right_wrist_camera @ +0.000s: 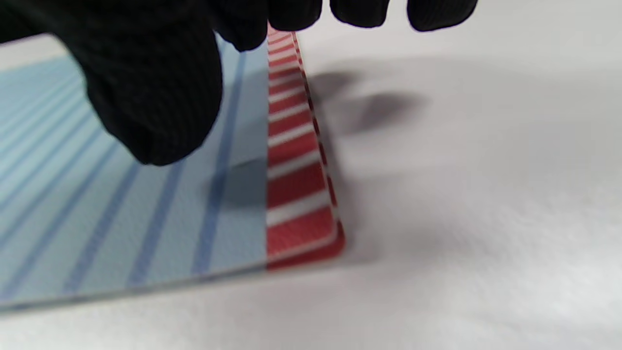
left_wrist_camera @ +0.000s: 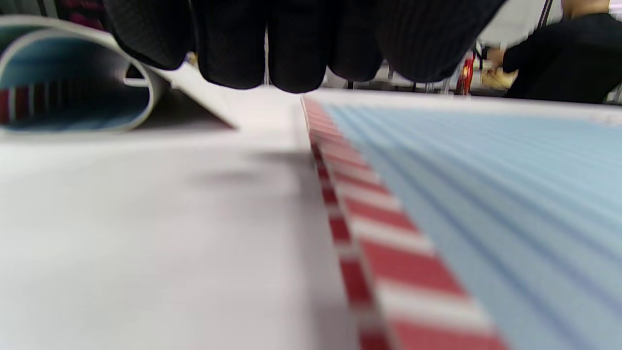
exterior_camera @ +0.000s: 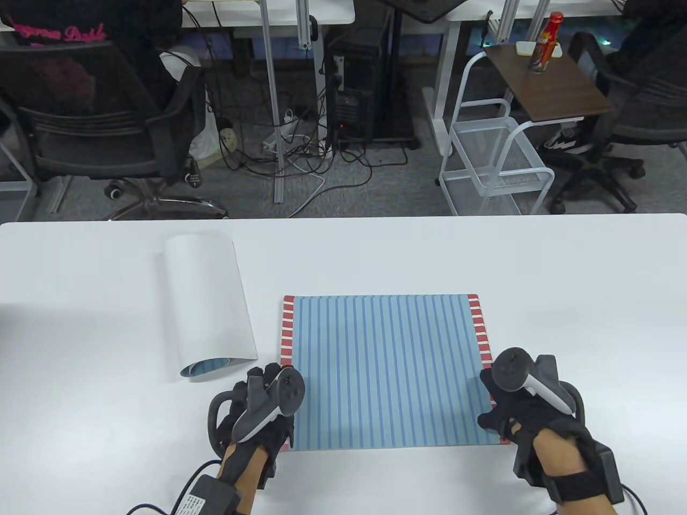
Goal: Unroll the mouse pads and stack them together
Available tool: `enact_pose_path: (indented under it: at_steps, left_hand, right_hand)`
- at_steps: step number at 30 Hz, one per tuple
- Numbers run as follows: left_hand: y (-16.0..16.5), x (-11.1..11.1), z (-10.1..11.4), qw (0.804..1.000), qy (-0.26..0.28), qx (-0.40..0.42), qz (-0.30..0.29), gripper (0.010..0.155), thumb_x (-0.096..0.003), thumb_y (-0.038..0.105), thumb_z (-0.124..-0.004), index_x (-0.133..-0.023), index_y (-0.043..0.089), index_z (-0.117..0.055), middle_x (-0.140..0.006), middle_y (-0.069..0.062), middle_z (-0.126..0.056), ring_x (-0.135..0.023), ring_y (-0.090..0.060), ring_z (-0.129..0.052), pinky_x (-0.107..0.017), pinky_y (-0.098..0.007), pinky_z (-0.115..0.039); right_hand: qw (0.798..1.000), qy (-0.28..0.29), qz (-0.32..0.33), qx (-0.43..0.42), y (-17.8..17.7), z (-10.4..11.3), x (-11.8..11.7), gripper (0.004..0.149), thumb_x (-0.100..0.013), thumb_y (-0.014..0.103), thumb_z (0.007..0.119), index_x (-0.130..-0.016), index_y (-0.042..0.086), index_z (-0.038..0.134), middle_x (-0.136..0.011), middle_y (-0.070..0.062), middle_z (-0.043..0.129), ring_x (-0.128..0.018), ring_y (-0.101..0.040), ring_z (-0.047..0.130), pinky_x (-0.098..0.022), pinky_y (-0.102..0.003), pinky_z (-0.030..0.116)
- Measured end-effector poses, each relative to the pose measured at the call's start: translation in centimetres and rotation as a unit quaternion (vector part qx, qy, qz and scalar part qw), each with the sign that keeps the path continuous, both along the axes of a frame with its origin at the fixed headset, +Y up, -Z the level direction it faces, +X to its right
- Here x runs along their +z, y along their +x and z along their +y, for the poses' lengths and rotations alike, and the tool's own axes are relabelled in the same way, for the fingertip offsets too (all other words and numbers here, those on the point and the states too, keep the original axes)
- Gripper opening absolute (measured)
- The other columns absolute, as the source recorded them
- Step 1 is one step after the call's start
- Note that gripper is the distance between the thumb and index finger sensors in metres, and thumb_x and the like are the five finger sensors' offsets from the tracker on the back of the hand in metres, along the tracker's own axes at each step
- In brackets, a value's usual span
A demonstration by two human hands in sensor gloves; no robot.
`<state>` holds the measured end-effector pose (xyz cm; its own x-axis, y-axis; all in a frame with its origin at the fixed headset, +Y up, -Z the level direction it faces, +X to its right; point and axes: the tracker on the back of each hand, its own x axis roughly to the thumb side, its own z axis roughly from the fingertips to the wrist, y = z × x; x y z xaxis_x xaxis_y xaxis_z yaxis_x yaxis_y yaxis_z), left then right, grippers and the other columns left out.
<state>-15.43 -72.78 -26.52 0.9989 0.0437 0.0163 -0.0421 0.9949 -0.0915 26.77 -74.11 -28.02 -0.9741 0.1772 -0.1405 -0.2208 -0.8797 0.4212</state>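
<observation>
A blue striped mouse pad (exterior_camera: 386, 370) with red-and-white side bands lies flat at the middle of the white table (exterior_camera: 483, 257). A second pad (exterior_camera: 206, 300), white outside and blue striped inside, lies loosely rolled to its left. My left hand (exterior_camera: 260, 383) is at the flat pad's near left corner and holds nothing. In the left wrist view its fingers (left_wrist_camera: 291, 48) hang above the table between the roll (left_wrist_camera: 73, 73) and the flat pad (left_wrist_camera: 461, 194). My right hand (exterior_camera: 494, 399) is at the near right corner. Its thumb (right_wrist_camera: 155, 97) hovers just over the pad (right_wrist_camera: 121, 218), empty.
The table's far edge (exterior_camera: 343, 215) runs across the middle of the table view. Beyond it are office chairs, cables, a computer tower and a white wire cart (exterior_camera: 496, 161) on the floor.
</observation>
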Motion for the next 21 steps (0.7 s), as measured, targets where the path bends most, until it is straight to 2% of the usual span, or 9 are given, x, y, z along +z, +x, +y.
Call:
enact_pose_path:
  at_steps: [3, 7, 10, 14, 17, 21]
  left_hand:
    - [-1.2, 0.1, 1.6, 0.997, 0.065, 0.014, 0.034, 0.063, -0.0405, 0.053, -0.076, -0.100, 0.032, -0.069, -0.109, 0.002, -0.072, -0.102, -0.037, -0.075, -0.069, -0.055, -0.069]
    - [-3.4, -1.1, 1.9, 0.991, 0.080, 0.028, 0.107, 0.071, -0.0403, 0.057, -0.075, -0.104, 0.031, -0.059, -0.114, 0.001, -0.060, -0.106, -0.039, -0.065, -0.071, -0.057, -0.064]
    - [-5.1, -2.8, 1.4, 0.985, 0.050, 0.026, 0.163, 0.078, -0.0399, 0.060, -0.074, -0.107, 0.030, -0.050, -0.117, -0.001, -0.049, -0.109, -0.041, -0.055, -0.073, -0.059, -0.059]
    - [-7.5, -6.0, 0.4, 0.968, -0.044, 0.038, 0.245, 0.091, -0.0390, 0.067, -0.071, -0.110, 0.027, -0.031, -0.119, -0.008, -0.025, -0.110, -0.049, -0.038, -0.075, -0.062, -0.050]
    - [-8.6, -7.9, -0.3, 0.952, -0.073, 0.067, 0.289, 0.095, -0.0379, 0.069, -0.071, -0.109, 0.026, -0.026, -0.118, -0.011, -0.021, -0.108, -0.053, -0.037, -0.075, -0.064, -0.050]
    - [-9.3, -9.7, -1.7, 0.929, -0.104, 0.058, 0.351, 0.101, -0.0362, 0.073, -0.071, -0.109, 0.025, -0.018, -0.117, -0.014, -0.016, -0.107, -0.057, -0.038, -0.074, -0.066, -0.049]
  right_hand:
    - [0.999, 0.048, -0.007, -0.020, 0.1, 0.9, 0.1, 0.078, -0.033, 0.041, 0.092, -0.099, 0.031, 0.051, -0.112, 0.000, 0.034, -0.105, -0.034, 0.033, -0.073, -0.060, 0.040]
    - [0.996, 0.076, -0.022, -0.042, 0.5, 1.3, 0.2, 0.076, -0.035, 0.046, 0.087, -0.099, 0.030, 0.050, -0.112, -0.002, 0.033, -0.105, -0.035, 0.032, -0.073, -0.061, 0.039]
    - [0.993, 0.096, -0.033, -0.062, 0.9, 1.5, 0.2, 0.076, -0.036, 0.048, 0.084, -0.100, 0.030, 0.049, -0.112, -0.003, 0.033, -0.105, -0.036, 0.031, -0.073, -0.061, 0.038]
    - [0.990, 0.106, -0.042, -0.079, 1.3, 1.5, 0.2, 0.075, -0.036, 0.049, 0.083, -0.100, 0.030, 0.049, -0.112, -0.004, 0.033, -0.104, -0.036, 0.032, -0.073, -0.061, 0.038]
    - [0.990, 0.103, -0.047, -0.083, 1.5, 1.4, 0.1, 0.075, -0.036, 0.050, 0.082, -0.100, 0.030, 0.049, -0.112, -0.004, 0.033, -0.104, -0.036, 0.032, -0.073, -0.061, 0.038]
    - [0.990, 0.100, -0.053, -0.087, 1.6, 1.4, 0.1, 0.074, -0.036, 0.050, 0.082, -0.100, 0.030, 0.049, -0.112, -0.004, 0.033, -0.104, -0.037, 0.032, -0.073, -0.061, 0.039]
